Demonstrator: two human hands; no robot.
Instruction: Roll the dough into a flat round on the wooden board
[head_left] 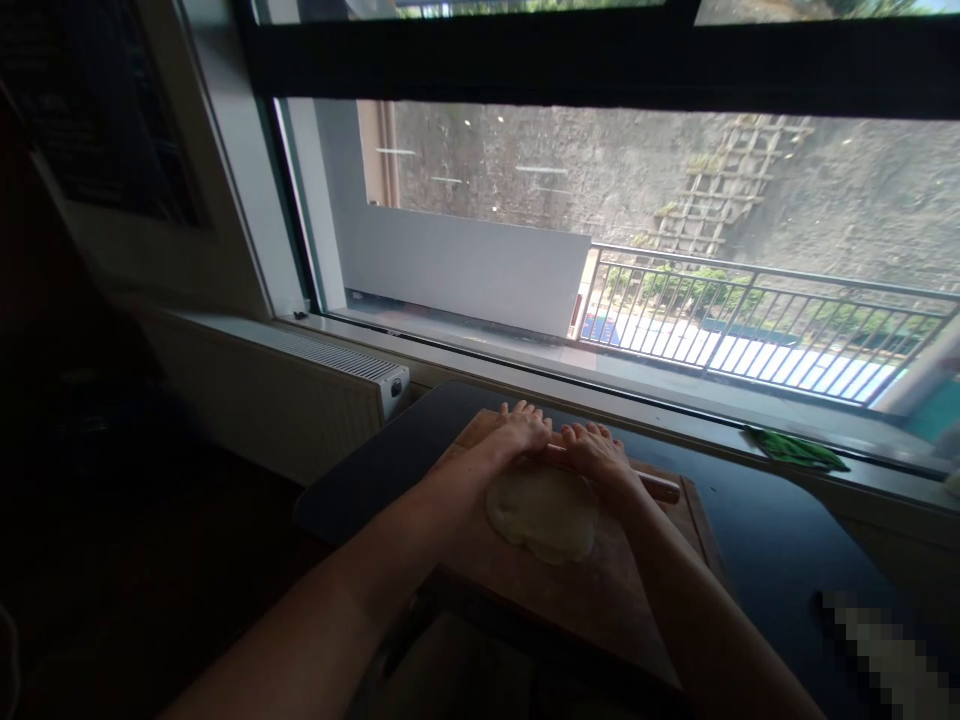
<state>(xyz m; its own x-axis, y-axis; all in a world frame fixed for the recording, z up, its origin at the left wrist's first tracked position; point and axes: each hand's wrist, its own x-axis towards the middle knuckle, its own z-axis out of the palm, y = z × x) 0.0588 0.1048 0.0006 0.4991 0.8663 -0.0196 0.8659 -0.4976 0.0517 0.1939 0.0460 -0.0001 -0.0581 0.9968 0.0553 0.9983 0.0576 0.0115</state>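
A wooden rolling pin [660, 487] lies across the far part of a wooden board [555, 610], over the upper edge of a flat, roughly round sheet of dough [544, 512]. My left hand [525, 428] rests palm down on the pin, its fingers stretched out past it. Beside it my right hand [596, 447] presses on the pin the same way, fingers extended and slightly apart. Both hands cover the pin's middle and left part; its right end sticks out beyond my right hand. The dough has an uneven, lobed near edge.
The board sits on a dark table [787, 540] with rounded corners, against a window sill. A green cloth [799, 450] lies on the sill at right. A radiator [300, 370] stands left of the table. A blurred-out object [885, 650] is at lower right.
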